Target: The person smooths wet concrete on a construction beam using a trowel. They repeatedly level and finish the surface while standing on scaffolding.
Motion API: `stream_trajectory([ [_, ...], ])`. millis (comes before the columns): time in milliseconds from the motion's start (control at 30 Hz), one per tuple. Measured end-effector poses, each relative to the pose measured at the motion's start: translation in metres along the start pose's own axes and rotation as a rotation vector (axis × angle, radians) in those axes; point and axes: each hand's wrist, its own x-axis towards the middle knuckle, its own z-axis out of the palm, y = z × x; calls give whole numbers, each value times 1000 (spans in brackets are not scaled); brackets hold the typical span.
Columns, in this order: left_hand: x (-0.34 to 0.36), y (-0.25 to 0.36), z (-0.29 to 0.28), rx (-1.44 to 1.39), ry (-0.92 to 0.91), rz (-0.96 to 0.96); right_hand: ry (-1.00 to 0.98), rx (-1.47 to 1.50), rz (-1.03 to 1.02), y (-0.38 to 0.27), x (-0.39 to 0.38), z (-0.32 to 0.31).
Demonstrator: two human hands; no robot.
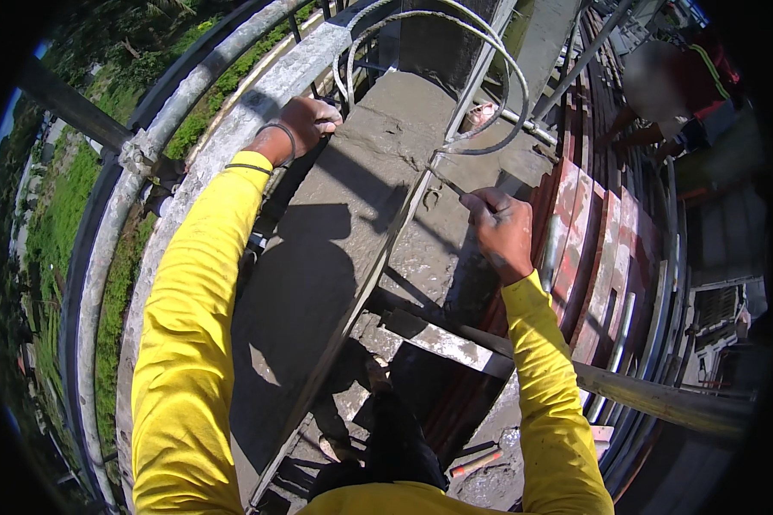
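My left hand (309, 124), its fingers curled, grips the looped grey cable (517, 73) beside the pale beam along the left. The cable arches over the top of a grey, wet-looking concrete surface (318, 240). My right hand (496, 225) is closed on the cable's lower length, which runs up and left toward a long narrow straight edge strip (385, 253) lying diagonally across the concrete. Both my forearms are in yellow sleeves. My shadow falls on the concrete between them.
Curved scaffold pipes (94, 326) line the left side, with greenery below. Red-stained boards (580, 249) are stacked at the right, crossed lower down by a pipe (661, 399). A co-worker (678, 94) bends at the upper right. My legs and an opening between members show below.
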Motion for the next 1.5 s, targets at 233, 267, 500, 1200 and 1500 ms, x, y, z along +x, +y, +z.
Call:
stream_trajectory([
  [233, -16, 15, -1, -65, 6, -145, -55, 3, 83, -5, -8, -2],
  [267, -20, 11, 1, -89, 31, -118, -52, 3, 83, -5, -10, -1],
  [500, -41, 4, 3, -99, 89, -18, -70, 66, 95, -12, -23, -2],
  [1200, -125, 42, -12, -19, 76, -96, -140, 92, 50, -36, -67, -2],
  [1500, -160, 48, -14, 56, 90, 36, -126, 73, 37, -46, -101, -4],
])
